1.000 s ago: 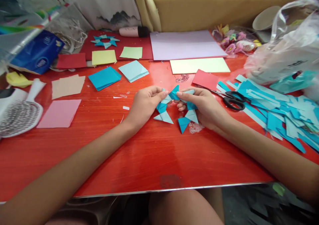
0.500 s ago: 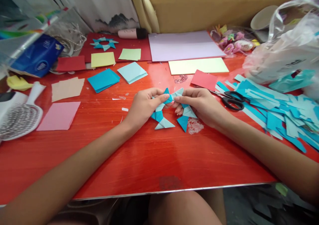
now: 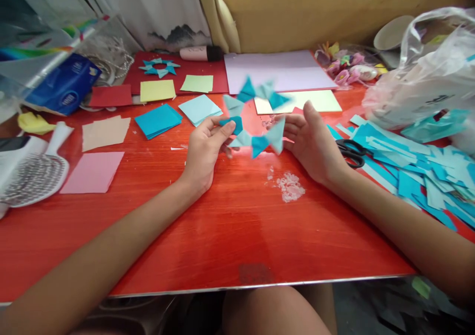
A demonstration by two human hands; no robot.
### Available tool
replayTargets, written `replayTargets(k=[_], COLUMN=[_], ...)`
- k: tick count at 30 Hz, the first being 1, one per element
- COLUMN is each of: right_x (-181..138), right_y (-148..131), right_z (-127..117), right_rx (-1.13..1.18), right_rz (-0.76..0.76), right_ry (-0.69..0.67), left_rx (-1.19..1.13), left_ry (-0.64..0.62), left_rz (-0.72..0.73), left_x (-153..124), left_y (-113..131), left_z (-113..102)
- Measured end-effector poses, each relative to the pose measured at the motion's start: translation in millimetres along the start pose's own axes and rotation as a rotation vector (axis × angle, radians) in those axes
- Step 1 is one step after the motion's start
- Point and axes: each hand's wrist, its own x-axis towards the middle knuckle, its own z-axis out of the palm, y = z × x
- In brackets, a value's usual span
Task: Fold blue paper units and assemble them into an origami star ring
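My left hand pinches a ring of folded paper at its left side, thumb on top. Pointed units in dark and light blue make up this origami ring, which is raised above the table and a little blurred. A gap shows on its right side, between the upper and lower arms. Close to that gap is my right hand, fingers apart and thumb up; whether its fingertips touch the ring's edge is hard to see. Stacks of dark blue paper and light blue paper lie beyond my left hand.
Black-handled scissors lie beside a heap of blue paper strips on the right. Another blue paper ring rests at the back left. A hairbrush, pink paper and a plastic bag flank the red table.
The paper ring has been lifted and turned, its gap now facing right instead of toward me. My right hand has let go of it and opened; my left hand still holds on.
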Motion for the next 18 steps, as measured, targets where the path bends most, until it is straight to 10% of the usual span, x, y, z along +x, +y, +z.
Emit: replayTargets(k=[9, 18], right_x=[-14, -15], right_y=[6, -8], right_z=[9, 3], right_rx=[-0.237, -0.556], right_rz=[-0.204, -0.386], right_ry=[-0.018, 0.018], left_rx=[0.039, 0.217], left_ry=[-0.217, 0.005], left_rz=[-0.018, 0.291], left_x=[-3, -11], left_y=[-4, 10], left_z=[7, 7])
